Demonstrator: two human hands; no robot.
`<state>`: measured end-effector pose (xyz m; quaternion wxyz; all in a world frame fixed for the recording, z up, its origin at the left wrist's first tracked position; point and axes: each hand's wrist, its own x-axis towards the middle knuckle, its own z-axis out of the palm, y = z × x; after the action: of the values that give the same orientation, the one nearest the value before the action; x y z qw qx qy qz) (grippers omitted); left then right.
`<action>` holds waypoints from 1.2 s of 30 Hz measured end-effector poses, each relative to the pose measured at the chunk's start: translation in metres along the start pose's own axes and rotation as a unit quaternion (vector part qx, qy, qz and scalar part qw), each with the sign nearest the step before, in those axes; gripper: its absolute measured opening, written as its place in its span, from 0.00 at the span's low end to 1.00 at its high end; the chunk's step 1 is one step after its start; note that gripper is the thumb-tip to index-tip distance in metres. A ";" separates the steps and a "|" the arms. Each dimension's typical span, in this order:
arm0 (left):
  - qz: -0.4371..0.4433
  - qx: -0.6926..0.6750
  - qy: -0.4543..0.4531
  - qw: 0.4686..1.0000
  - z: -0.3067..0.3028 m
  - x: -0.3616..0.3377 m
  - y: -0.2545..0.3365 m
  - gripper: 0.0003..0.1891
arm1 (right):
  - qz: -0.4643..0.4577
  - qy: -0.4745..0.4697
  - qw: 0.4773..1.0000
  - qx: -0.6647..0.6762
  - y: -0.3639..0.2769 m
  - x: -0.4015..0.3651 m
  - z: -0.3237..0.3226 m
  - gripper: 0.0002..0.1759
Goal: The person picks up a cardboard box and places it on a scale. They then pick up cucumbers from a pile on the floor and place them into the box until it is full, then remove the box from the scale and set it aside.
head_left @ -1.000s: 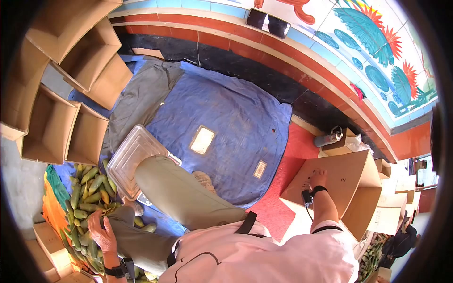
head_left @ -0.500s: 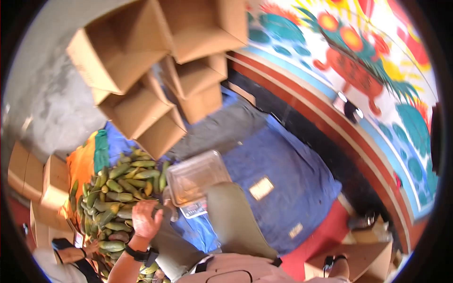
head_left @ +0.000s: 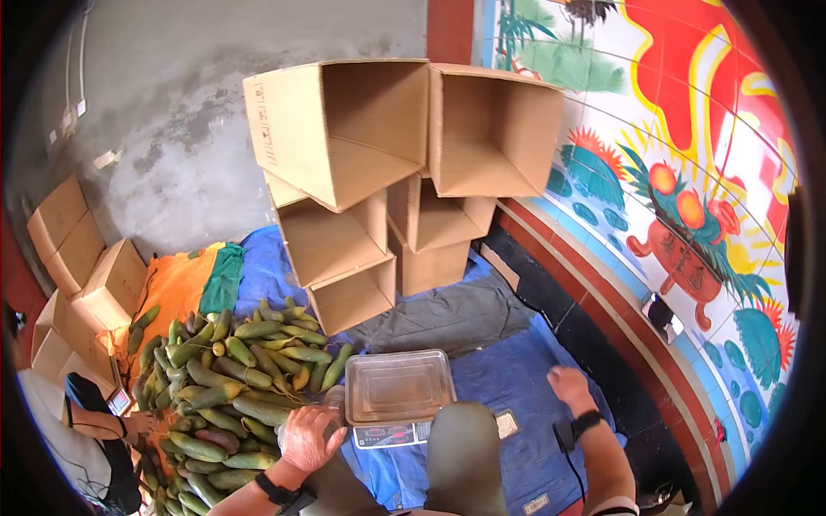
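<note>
My left hand (head_left: 311, 437) is at the right edge of a pile of long, thick green vegetables (head_left: 249, 376), its thumb apart from the fingers and no vegetable in it. A clear, shiny object (head_left: 335, 399), hard to make out, shows just beyond its fingers. To the right, a clear plastic tray (head_left: 399, 389) rests on a digital scale (head_left: 385, 436), in front of my knees. My right hand (head_left: 571, 389) hovers over the blue sheet with its fingers curled in loosely; nothing shows in it.
Open cardboard boxes (head_left: 375, 172) are stacked on their sides beyond the sheet (head_left: 482, 374). At the left, another person's arm (head_left: 95, 423) reaches to the pile, near more boxes (head_left: 110, 284). A painted tiled wall (head_left: 594, 129) runs along the right, with a phone-like object (head_left: 662, 316) against it.
The view has turned and steadied, so boxes and pile appear farther right. My right hand has come from the box at lower right to above the blue sheet. My left hand stays beside the pile.
</note>
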<state>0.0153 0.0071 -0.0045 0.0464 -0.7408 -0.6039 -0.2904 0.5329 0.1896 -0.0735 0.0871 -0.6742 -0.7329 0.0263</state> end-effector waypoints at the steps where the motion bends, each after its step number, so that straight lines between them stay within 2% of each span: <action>1: -0.005 0.002 0.006 1.000 -0.002 -0.002 -0.001 0.15 | -0.043 0.009 0.999 0.020 -0.029 0.028 -0.017 0.16; 3: -0.016 0.002 -0.001 1.000 -0.006 -0.007 -0.004 0.16 | -0.085 0.039 0.994 0.048 -0.098 0.072 -0.051 0.15; 4: -0.022 0.005 -0.004 1.000 -0.008 -0.009 -0.006 0.17 | -0.147 0.104 0.980 0.080 -0.129 0.090 -0.061 0.14; 5: -0.029 0.007 0.001 1.000 -0.008 -0.011 -0.010 0.17 | -0.168 0.119 0.972 0.112 -0.158 0.110 -0.069 0.14; 10: -0.031 -0.006 0.015 0.999 -0.014 -0.018 -0.019 0.19 | -0.265 0.132 0.935 0.194 -0.304 0.175 -0.119 0.14; 12: -0.029 -0.003 0.007 1.000 -0.017 -0.019 -0.020 0.19 | -0.298 0.167 0.900 0.270 -0.351 0.207 -0.117 0.16; 17: -0.031 -0.016 0.016 0.999 -0.021 -0.021 -0.026 0.17 | -0.274 0.161 0.890 0.328 -0.453 0.257 -0.125 0.24; 18: -0.043 -0.016 0.011 0.999 -0.025 -0.020 -0.027 0.18 | -0.273 0.220 0.880 0.320 -0.471 0.272 -0.118 0.25; 19: -0.054 -0.017 0.007 0.998 -0.028 -0.019 -0.026 0.18 | -0.270 0.279 0.868 0.309 -0.483 0.283 -0.115 0.26; 23: -0.071 -0.022 0.011 0.997 -0.025 -0.029 -0.027 0.17 | -0.224 0.262 0.854 0.391 -0.527 0.291 -0.127 0.26; 25: -0.080 -0.019 -0.002 0.997 -0.023 -0.032 -0.032 0.18 | -0.174 0.140 0.876 0.428 -0.534 0.283 -0.144 0.23; 29: -0.089 -0.035 -0.009 0.995 -0.024 -0.033 -0.034 0.18 | -0.168 0.135 0.904 0.370 -0.546 0.285 -0.141 0.18; 32: -0.090 -0.024 -0.019 0.995 -0.024 -0.034 -0.035 0.18 | -0.217 0.172 0.906 0.320 -0.554 0.268 -0.146 0.16; 34: -0.087 -0.016 -0.024 0.996 -0.019 -0.034 -0.037 0.19 | -0.277 0.203 0.866 0.364 -0.553 0.247 -0.147 0.14; 35: -0.070 -0.016 0.002 0.997 -0.016 -0.033 -0.041 0.18 | -0.274 0.203 0.867 0.362 -0.551 0.234 -0.150 0.14; 36: -0.055 -0.015 0.028 0.998 -0.015 -0.032 -0.043 0.17 | -0.314 0.244 0.815 0.422 -0.549 0.220 -0.153 0.13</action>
<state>-0.0335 -0.0156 -0.0199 0.0363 -0.6989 -0.6374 -0.3225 0.0011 0.3472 0.1831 0.5426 -0.2892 -0.7764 0.1385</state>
